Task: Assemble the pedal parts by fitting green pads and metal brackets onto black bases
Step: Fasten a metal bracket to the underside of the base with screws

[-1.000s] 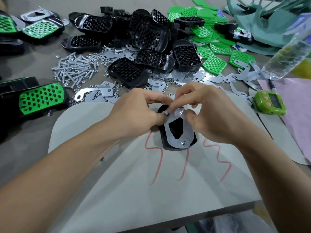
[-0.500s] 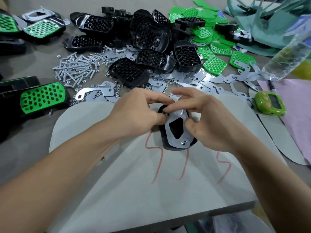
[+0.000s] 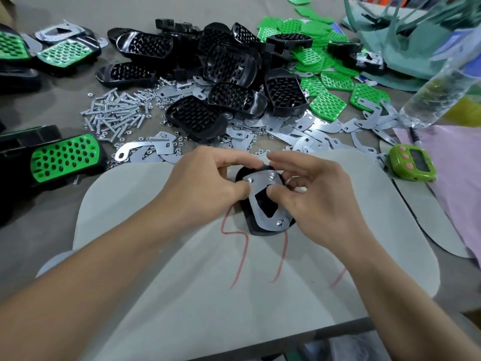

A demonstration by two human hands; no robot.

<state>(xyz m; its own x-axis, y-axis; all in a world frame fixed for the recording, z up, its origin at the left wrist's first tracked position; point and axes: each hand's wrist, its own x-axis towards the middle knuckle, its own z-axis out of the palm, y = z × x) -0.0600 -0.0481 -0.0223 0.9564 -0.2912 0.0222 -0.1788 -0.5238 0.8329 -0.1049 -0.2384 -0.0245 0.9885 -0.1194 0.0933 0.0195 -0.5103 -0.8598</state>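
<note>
While the left hand (image 3: 205, 186) pinched a corner of the flat silver metal bracket (image 3: 260, 184), the right hand (image 3: 315, 196) gripped its opposite edge, pressing it onto the oval black plastic base (image 3: 256, 231) between both hands.

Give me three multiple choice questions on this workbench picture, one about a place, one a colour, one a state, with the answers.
1. Where is the green timer?
A) on the floor
B) on the person's right, by the pink cloth
C) in a box

2. What colour are the lines drawn on the board?
A) red
B) blue
C) black

3. The metal bracket is:
A) lifted in the air
B) lying alone on the board
C) lying on a black base

Answers: B, it sits past the board's right edge; A, the squiggles are red; C, black plastic shows around it, with the left hand and right hand touching it.
</note>
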